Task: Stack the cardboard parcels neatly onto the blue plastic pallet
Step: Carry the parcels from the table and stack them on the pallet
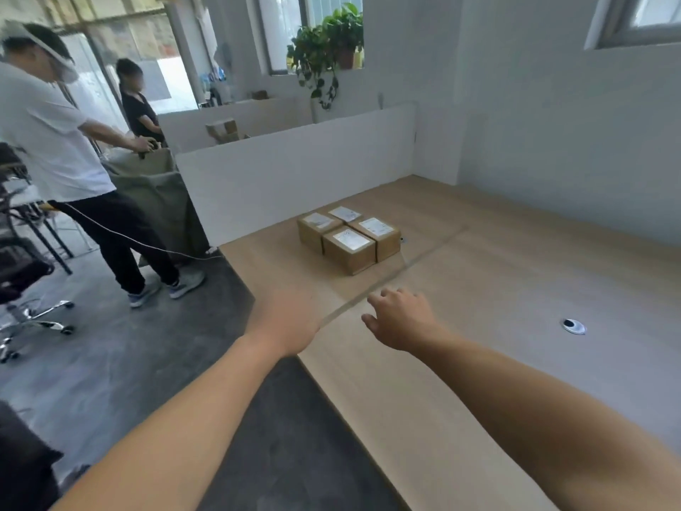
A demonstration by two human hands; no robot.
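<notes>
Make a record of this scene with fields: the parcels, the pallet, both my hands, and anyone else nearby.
parcels: four cardboard parcels, close together in a two-by-two block, white labels facing up
surface: wooden table
pallet: none in view
hands: left hand reaching forward, blurred, fingers unclear; right hand over the table, fingers loosely curled, holds nothing
distance: both hands short of the parcels, not touching them
others: person in a white shirt gripping a grey-green sack; second person in black behind it
</notes>
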